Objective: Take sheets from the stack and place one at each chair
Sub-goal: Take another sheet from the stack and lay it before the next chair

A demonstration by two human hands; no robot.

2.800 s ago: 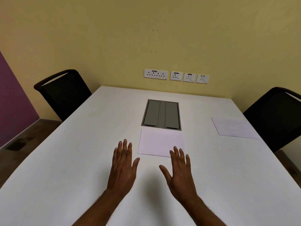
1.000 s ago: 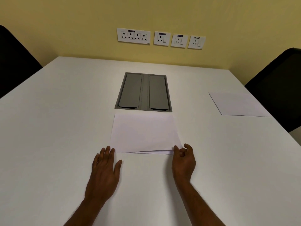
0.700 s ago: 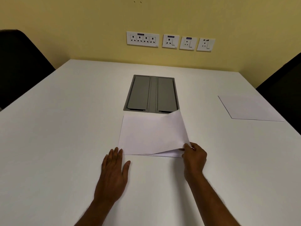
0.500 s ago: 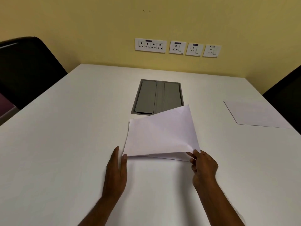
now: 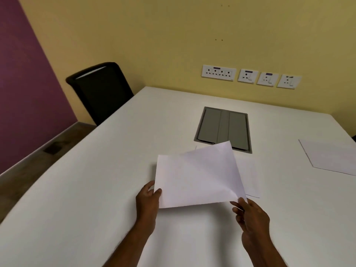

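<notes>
Right now I have a single sheet (image 5: 198, 176) held just above the white table (image 5: 96, 189), tilted with its far corner raised over the grey hatch (image 5: 223, 128). What is left of the stack (image 5: 249, 176) lies flat beneath and to the right of it. My left hand (image 5: 148, 199) pinches the near left corner, thumb on top and fingers curled under. My right hand (image 5: 250, 216) has its fingertips closed on the near right corner, though I cannot see exactly how much paper they hold. I judge this thing to be almost weightless, thin and floppy. It bows across the middle even with two corners held, so it will sag, flutter or fold if I carry it by one corner alone. It is smooth too, and a light pinch could let it slide, while a hard one would crease it. Holding both near corners, or the middles of the two short edges, should keep it flat. One sheet already lies at the right edge (image 5: 331, 157), so I take the black chair (image 5: 100, 93) at the far left as this one's place.
</notes>
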